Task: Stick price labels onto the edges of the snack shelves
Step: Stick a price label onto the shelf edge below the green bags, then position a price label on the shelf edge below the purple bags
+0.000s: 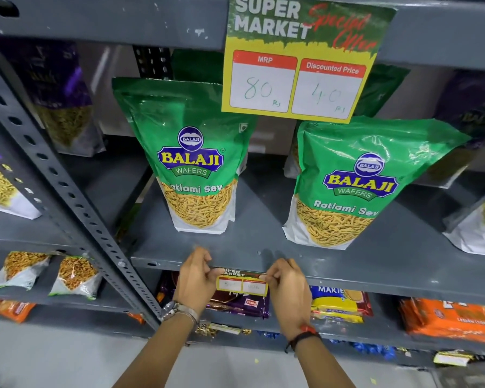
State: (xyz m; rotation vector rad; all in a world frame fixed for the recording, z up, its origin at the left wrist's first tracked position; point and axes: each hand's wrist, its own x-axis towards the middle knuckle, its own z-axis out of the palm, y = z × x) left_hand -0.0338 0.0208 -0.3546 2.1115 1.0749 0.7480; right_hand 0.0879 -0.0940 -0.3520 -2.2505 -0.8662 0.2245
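Observation:
A small price label [242, 283], yellow with a green top and two white price boxes, lies against the front edge of the grey middle shelf [375, 281]. My left hand [194, 278] pinches its left end and my right hand [286, 284] pinches its right end. A larger label of the same design [300, 63], marked 80 and 40, hangs from the edge of the shelf above. Two green Balaji Ratlami Sev bags [195, 161] [356, 183] stand on the middle shelf just behind the label.
A perforated grey upright post [67, 186] runs diagonally at the left. Purple snack bags stand at the back and sides. Below are purple packets [241, 303], yellow biscuit packs [336, 303] and orange packs [454, 317]. Light floor shows at the bottom.

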